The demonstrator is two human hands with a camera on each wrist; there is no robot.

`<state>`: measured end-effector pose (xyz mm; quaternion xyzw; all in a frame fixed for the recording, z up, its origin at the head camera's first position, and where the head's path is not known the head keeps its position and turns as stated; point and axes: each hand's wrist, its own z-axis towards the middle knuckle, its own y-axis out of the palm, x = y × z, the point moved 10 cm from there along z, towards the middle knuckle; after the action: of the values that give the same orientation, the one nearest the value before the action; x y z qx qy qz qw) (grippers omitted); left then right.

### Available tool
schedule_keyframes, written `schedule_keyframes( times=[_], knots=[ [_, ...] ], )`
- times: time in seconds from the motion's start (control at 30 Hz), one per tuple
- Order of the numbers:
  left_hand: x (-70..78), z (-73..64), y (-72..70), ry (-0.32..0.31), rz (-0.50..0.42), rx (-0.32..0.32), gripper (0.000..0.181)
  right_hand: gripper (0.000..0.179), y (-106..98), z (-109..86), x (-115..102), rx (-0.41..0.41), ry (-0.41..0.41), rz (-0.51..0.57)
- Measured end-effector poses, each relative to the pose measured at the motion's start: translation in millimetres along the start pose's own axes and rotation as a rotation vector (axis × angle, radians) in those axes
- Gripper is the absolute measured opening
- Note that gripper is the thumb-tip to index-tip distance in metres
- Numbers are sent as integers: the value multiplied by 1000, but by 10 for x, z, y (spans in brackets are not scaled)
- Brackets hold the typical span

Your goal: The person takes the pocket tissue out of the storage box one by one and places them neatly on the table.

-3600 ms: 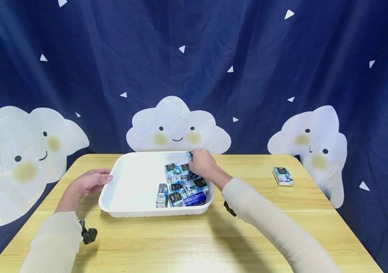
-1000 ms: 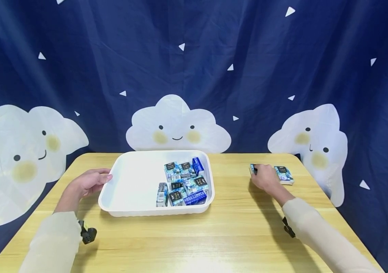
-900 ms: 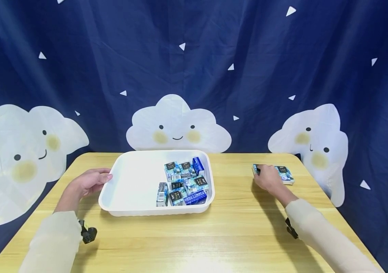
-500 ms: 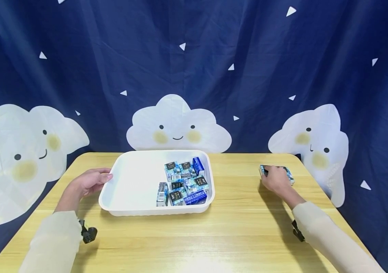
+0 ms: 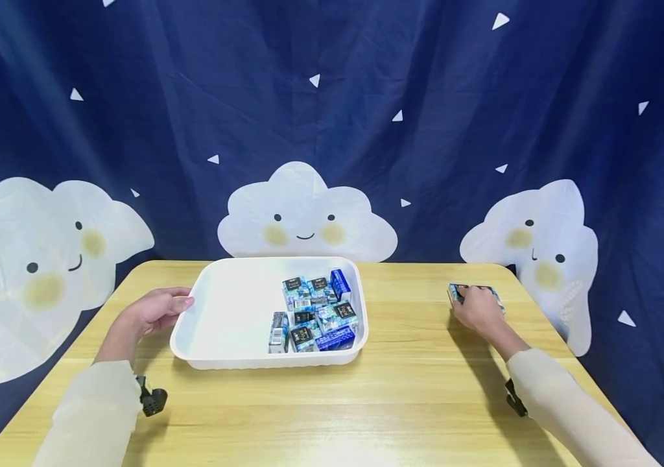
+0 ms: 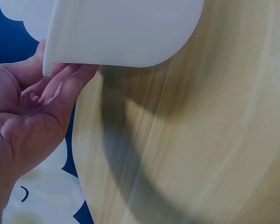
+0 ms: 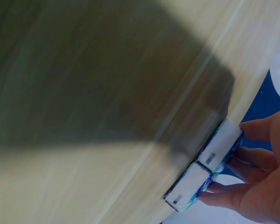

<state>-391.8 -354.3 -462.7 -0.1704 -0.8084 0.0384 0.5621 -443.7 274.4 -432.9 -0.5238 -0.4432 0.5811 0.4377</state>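
Observation:
My left hand [image 5: 159, 310] grips the left rim of a white tray [image 5: 221, 311], thumb over the edge and fingers under it in the left wrist view. Several small tissue packs [image 5: 336, 316], blue floral with black labels, lie in the tray's right half, some flat and some on edge. At the table's far right my right hand [image 5: 478, 309] holds a tissue pack [image 5: 455, 295] lying against a second pack [image 5: 498, 301]. The right wrist view shows the white sides of both packs end to end, with the thumb [image 7: 254, 128] at one pack and fingertips along them.
The tray stands on a wooden table [image 5: 308, 408], near its back edge. A dark blue curtain [image 5: 332, 117] with cloud prints hangs right behind the table. Black cameras sit at both wrists, the left camera [image 5: 153, 399] close to the tabletop.
My right hand has moved from the tray's back right corner to the far right with a tissue pack, then slid it rightward against the other pack. The left hand has stayed on the tray.

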Motion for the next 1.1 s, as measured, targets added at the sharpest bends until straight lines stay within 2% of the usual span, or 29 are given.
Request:
schedule_keyframes(
  times=[0.37,0.83,1.1],
  knots=[
    [4,8,-4,-8,-2,6,65,49,-14,-15,25,22,-64,8],
    [23,4,5,1,-27,7,63,49,-28,74,55,-13,-28,64],
    [3,7,0,-6,-19,3,65,47,-72,121,12,-24,-63,70]
  ],
)
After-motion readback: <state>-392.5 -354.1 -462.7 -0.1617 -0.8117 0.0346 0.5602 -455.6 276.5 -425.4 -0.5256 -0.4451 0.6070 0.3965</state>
